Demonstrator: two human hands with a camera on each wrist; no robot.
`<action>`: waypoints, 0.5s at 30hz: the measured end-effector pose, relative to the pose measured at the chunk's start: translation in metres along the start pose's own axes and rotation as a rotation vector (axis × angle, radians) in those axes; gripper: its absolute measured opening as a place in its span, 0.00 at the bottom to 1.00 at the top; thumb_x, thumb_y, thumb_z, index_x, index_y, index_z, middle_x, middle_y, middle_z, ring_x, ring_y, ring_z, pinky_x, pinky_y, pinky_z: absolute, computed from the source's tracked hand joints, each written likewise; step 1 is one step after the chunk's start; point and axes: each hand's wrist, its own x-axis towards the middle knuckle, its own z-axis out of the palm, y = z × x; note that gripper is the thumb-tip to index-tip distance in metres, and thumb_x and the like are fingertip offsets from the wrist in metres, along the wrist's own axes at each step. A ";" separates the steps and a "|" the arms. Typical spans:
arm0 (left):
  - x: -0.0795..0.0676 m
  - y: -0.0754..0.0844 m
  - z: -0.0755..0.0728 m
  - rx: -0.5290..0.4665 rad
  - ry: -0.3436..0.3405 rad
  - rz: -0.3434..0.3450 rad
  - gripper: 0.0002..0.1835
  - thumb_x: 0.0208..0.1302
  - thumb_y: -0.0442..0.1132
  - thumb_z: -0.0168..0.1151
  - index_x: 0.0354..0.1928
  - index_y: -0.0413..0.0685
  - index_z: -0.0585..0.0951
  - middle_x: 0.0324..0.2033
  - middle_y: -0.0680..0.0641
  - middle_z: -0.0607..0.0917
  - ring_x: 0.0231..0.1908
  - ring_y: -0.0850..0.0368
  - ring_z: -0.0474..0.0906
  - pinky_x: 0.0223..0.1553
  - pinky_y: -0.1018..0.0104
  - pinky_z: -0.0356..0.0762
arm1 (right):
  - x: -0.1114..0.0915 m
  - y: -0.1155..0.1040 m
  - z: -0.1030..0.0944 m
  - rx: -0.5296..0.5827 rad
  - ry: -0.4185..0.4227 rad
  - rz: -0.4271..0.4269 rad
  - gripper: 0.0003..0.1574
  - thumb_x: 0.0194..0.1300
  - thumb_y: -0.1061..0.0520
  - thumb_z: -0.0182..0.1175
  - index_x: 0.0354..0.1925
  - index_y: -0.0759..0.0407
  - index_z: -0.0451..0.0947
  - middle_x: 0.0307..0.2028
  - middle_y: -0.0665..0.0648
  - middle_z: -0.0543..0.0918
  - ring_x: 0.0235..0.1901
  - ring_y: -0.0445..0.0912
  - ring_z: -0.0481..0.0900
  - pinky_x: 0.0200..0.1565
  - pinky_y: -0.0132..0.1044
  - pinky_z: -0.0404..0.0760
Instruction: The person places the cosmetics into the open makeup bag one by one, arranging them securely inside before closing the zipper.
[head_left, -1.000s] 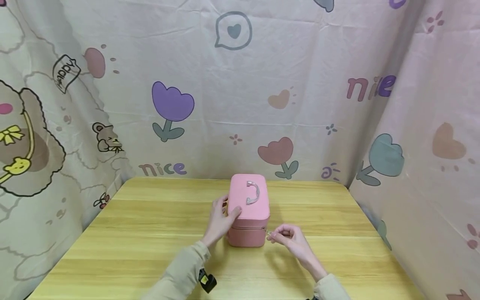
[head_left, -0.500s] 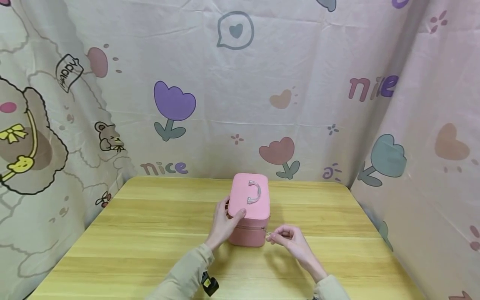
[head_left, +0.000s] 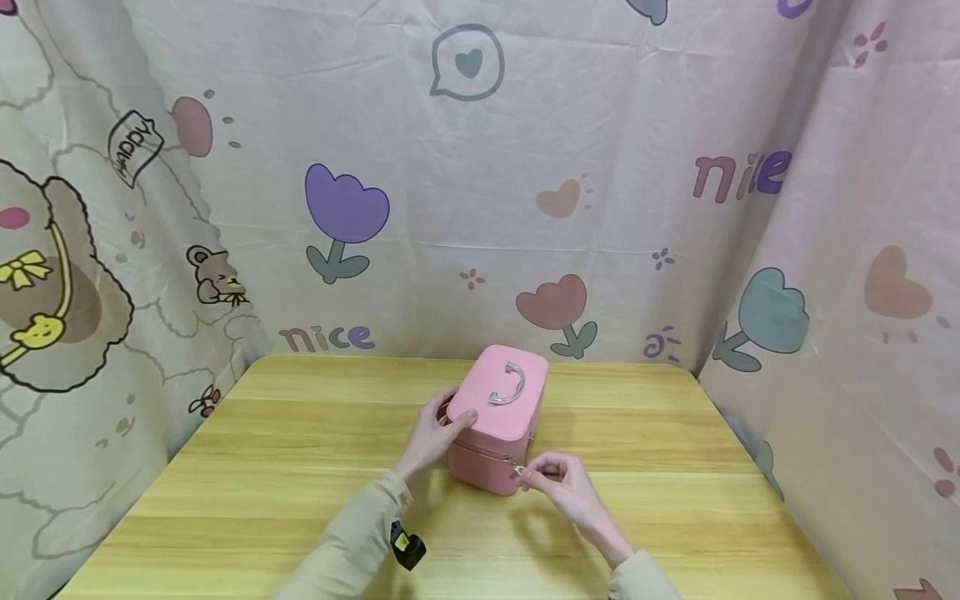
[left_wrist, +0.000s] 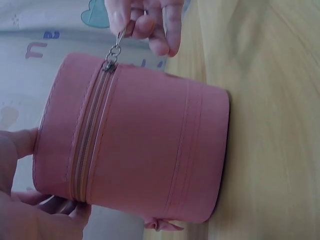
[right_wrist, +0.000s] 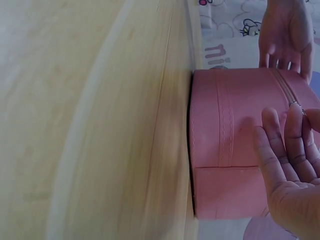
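Note:
A pink zip-up cosmetic case [head_left: 480,392] with a silver handle [head_left: 522,383] on its lid stands upright on the table, turned at a slant. My left hand [head_left: 429,435] grips its lid at the near left, thumb on top and fingers down the side. At the near right corner, my right hand [head_left: 564,493] pinches the metal zipper pull [left_wrist: 120,37] between thumb and forefinger, its other fingers loosely bent. A short chain [left_wrist: 114,52] joins the pull to the slider. In the left wrist view the zipper [left_wrist: 86,145] runs closed across the near face.
The wood-grain table [head_left: 300,467] extends on both sides of the case. A printed curtain [head_left: 450,183] hangs behind the table and along its sides. A small black device [head_left: 407,546] is strapped at the left wrist.
The case has turned clockwise on the table, its far end swinging right. My right hand has moved left with the zipper pull, now round the corner onto the near face.

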 end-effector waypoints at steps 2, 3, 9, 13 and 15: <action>0.000 0.004 -0.002 0.007 -0.021 -0.001 0.33 0.56 0.43 0.61 0.62 0.40 0.62 0.59 0.37 0.68 0.60 0.44 0.64 0.62 0.53 0.62 | 0.000 0.000 0.002 0.002 -0.001 -0.007 0.17 0.56 0.57 0.59 0.34 0.74 0.74 0.35 0.73 0.80 0.33 0.54 0.82 0.42 0.32 0.80; -0.002 0.007 -0.004 0.008 -0.033 -0.004 0.33 0.56 0.42 0.61 0.62 0.39 0.62 0.59 0.37 0.68 0.60 0.44 0.64 0.62 0.53 0.61 | 0.000 -0.001 0.003 0.006 -0.002 -0.011 0.17 0.56 0.57 0.59 0.34 0.74 0.74 0.36 0.73 0.80 0.33 0.55 0.82 0.42 0.32 0.80; 0.005 0.003 -0.009 0.035 -0.067 0.006 0.32 0.56 0.43 0.61 0.62 0.41 0.63 0.59 0.38 0.68 0.59 0.44 0.66 0.60 0.54 0.64 | 0.001 -0.001 0.008 -0.015 0.005 -0.039 0.17 0.56 0.58 0.59 0.33 0.74 0.74 0.33 0.73 0.81 0.31 0.52 0.82 0.41 0.40 0.81; 0.007 0.000 -0.011 0.024 -0.086 0.001 0.33 0.56 0.43 0.61 0.62 0.41 0.63 0.60 0.39 0.68 0.58 0.45 0.67 0.59 0.55 0.66 | 0.001 -0.002 0.010 -0.017 0.015 -0.039 0.16 0.55 0.58 0.60 0.32 0.74 0.74 0.32 0.71 0.81 0.31 0.51 0.82 0.41 0.43 0.80; 0.008 0.000 -0.011 0.013 -0.096 -0.005 0.33 0.56 0.42 0.61 0.62 0.41 0.63 0.60 0.39 0.68 0.58 0.45 0.67 0.59 0.55 0.66 | 0.001 -0.002 0.010 -0.017 0.015 -0.039 0.16 0.55 0.58 0.60 0.32 0.74 0.74 0.32 0.71 0.81 0.31 0.51 0.82 0.40 0.41 0.81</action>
